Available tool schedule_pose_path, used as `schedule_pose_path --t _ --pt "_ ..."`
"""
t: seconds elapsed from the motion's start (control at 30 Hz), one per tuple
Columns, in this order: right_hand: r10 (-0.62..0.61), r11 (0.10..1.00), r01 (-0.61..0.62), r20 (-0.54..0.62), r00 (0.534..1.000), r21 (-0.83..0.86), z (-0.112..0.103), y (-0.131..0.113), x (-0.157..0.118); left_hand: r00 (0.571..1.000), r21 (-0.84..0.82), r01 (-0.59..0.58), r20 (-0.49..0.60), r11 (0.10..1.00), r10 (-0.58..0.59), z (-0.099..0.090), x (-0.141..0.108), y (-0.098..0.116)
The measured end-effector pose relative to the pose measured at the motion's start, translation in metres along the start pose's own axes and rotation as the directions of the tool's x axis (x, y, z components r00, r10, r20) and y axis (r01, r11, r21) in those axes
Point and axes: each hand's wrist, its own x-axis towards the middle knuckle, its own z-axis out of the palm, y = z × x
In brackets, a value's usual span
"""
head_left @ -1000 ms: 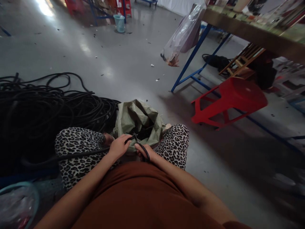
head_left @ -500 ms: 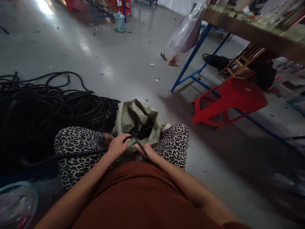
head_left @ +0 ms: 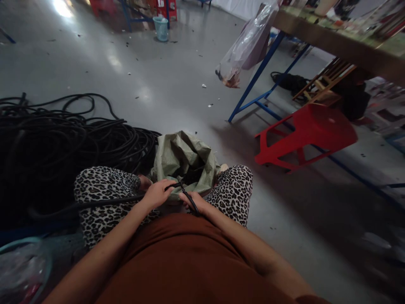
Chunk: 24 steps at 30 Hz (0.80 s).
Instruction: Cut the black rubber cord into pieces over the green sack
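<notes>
My left hand [head_left: 158, 194] is closed around a black cable [head_left: 110, 202] that runs in from the left across my thigh. In my right hand [head_left: 194, 202] are dark-handled scissors [head_left: 189, 197], their blades meeting the cable's end just right of my left fingers. Both hands are over the near rim of an open greenish woven sack [head_left: 207, 162], which stands between my knees with dark pieces [head_left: 192, 174] inside. The exact gap between the blades is too small to make out.
A large heap of black cable [head_left: 72, 139] lies at the left. A basket with plastic [head_left: 25, 266] is at the lower left. To the right are a red stool [head_left: 310, 131] and a blue-legged table [head_left: 335, 40] with a hanging plastic bag [head_left: 247, 46].
The whole view has shifted very slightly. Both hands keep their holds, and the scissors remain at the cable's end, with their tips a little lower.
</notes>
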Motion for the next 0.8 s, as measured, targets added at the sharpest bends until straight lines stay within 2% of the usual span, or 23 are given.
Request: schedule_pose_path --t 0.2,0.47,0.63,0.8 --pt "-0.035 0.993 0.026 -0.078 0.996 -0.115 0.0 0.004 0.002 1.0 -0.096 0.026 -0.004 0.995 -0.026 0.004 0.002 -0.005" --pt "-0.114 0.973 0.082 -0.142 0.983 -0.215 -0.004 -0.004 -0.002 0.997 -0.111 0.072 -0.004 0.991 -0.073 0.003 0.004 -0.002" --pt "-0.082 0.981 0.052 -0.155 0.985 -0.189 -0.004 -0.004 -0.003 0.998 0.02 0.042 -0.047 0.999 -0.041 -0.002 0.003 0.006" --pt "-0.044 0.99 0.023 -0.156 0.987 -0.138 -0.003 -0.004 -0.003 0.993 0.273 0.037 -0.121 0.961 -0.004 -0.009 -0.002 0.018"
